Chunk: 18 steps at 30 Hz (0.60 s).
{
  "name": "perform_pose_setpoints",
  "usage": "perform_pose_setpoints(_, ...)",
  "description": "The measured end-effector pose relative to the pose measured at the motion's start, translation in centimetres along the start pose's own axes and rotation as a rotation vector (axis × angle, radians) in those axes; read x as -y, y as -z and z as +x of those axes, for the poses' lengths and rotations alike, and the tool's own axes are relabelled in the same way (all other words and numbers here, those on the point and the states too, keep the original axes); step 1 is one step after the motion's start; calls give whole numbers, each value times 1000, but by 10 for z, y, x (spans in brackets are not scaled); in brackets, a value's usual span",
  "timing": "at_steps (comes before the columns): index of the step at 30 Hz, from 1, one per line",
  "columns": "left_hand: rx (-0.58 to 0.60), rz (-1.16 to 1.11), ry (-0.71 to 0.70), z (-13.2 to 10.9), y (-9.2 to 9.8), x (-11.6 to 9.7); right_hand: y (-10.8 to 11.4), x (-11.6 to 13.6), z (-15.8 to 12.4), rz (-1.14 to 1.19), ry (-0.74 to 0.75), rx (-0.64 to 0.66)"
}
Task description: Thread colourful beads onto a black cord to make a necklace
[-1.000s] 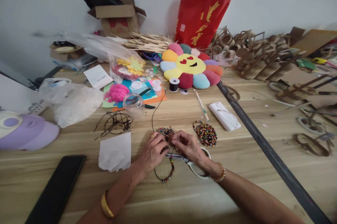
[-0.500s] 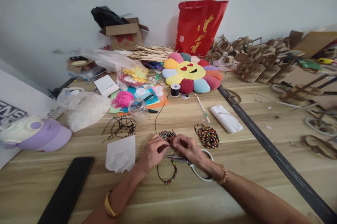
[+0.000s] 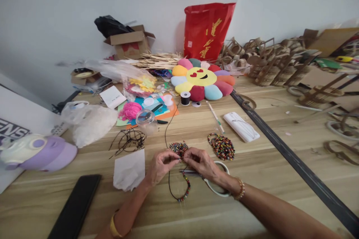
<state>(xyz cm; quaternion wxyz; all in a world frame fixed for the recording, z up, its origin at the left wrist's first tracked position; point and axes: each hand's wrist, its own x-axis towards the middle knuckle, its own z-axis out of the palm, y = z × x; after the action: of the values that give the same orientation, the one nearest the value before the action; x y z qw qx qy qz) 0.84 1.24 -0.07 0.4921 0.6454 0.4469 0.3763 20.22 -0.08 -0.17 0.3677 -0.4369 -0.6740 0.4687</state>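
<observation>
My left hand (image 3: pixel 160 165) and my right hand (image 3: pixel 201 163) meet over the wooden table (image 3: pixel 252 179), fingertips pinched together on a black cord (image 3: pixel 169 183) strung with coloured beads (image 3: pixel 186 190). The cord hangs in a loop below my hands. A small heap of mixed beads (image 3: pixel 178 147) lies just beyond my fingers, and a bigger heap (image 3: pixel 222 147) sits to the right. White-handled scissors (image 3: pixel 215 188) lie under my right wrist. The cord runs up to a black thread spool (image 3: pixel 185 98).
A white paper square (image 3: pixel 129 169), tangled black cords (image 3: pixel 129 140) and a clear jar (image 3: pixel 146 119) lie left. A dark phone (image 3: pixel 75 209) is near the front edge. A flower cushion (image 3: pixel 200 80), red bag (image 3: pixel 206 31) and woven baskets (image 3: pixel 269 61) crowd the back.
The view has tilted and shifted a little. My hands stay pinched on the cord, and the beaded loop hangs slightly lower.
</observation>
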Motion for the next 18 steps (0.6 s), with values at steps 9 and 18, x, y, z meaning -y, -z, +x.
perform_pose_setpoints(9,18,67,-36,0,2,-2,1,0,-1,-22,-8,14)
perform_pose_setpoints(18,19,105,-62,0,2,-2,1,-1,-1,-39,4,14)
